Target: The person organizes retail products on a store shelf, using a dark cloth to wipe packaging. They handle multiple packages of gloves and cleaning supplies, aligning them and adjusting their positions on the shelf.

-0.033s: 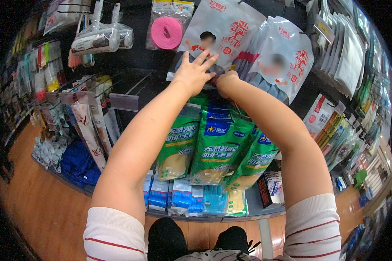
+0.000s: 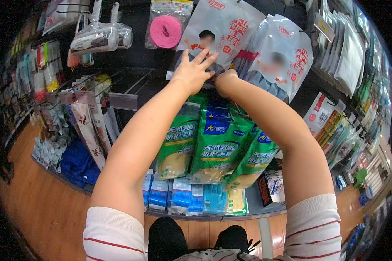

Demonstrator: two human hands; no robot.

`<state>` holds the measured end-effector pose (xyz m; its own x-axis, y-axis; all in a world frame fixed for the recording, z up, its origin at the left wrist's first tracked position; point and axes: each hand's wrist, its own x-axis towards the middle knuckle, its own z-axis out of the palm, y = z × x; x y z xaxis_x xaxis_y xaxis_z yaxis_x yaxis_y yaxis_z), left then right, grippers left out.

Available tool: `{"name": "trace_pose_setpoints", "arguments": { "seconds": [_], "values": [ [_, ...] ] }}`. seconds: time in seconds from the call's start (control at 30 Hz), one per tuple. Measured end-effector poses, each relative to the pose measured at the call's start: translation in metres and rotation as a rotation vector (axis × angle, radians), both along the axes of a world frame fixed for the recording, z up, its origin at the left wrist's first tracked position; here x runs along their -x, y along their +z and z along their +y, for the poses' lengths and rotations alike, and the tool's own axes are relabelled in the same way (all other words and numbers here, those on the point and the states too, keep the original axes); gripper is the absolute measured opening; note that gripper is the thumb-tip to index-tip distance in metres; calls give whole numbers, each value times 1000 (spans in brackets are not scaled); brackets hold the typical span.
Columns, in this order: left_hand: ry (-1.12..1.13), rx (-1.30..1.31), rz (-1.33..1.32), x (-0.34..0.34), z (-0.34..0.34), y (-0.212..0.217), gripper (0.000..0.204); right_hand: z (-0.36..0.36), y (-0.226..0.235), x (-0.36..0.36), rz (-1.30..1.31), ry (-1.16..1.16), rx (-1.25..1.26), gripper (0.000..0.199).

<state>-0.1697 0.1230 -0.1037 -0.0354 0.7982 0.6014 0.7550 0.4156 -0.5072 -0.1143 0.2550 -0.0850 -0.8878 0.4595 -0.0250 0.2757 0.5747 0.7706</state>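
My left hand [image 2: 195, 73] lies with spread fingers against the lower front of a large whitish plastic package [image 2: 235, 32] with red print and a figure on it. Close beside it, my right hand [image 2: 226, 82] is curled at the package's lower edge. Its fingertips and whatever they grip are hidden from view. A second package of the same kind [image 2: 287, 61], with grey-blue cloth-like contents showing, hangs to the right. Below both hands hang several green packs of rubber gloves [image 2: 217, 150].
A pink coiled roll in a clear bag [image 2: 166, 32] hangs left of the package. Wrapped lint rollers [image 2: 101, 39] are at the upper left. Bare metal hooks [image 2: 137, 82] stick out by my left forearm. Blue packs [image 2: 178, 195] line the low shelf. White packages [image 2: 346, 56] hang far right.
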Motion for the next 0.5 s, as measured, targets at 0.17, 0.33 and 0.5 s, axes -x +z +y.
{"name": "trace_pose_setpoints", "arguments": {
  "seconds": [0.17, 0.33, 0.5],
  "values": [
    [-18, -21, 38, 2, 1, -1, 47, -15, 0, -12, -51, 10, -18, 40],
    [-58, -29, 50, 6, 0, -1, 48, -35, 13, -35, -104, 38, 13, 43],
    [-68, -18, 48, 8, -2, 0, 48, -48, 21, -50, -117, 49, 62, 41]
  ]
}}
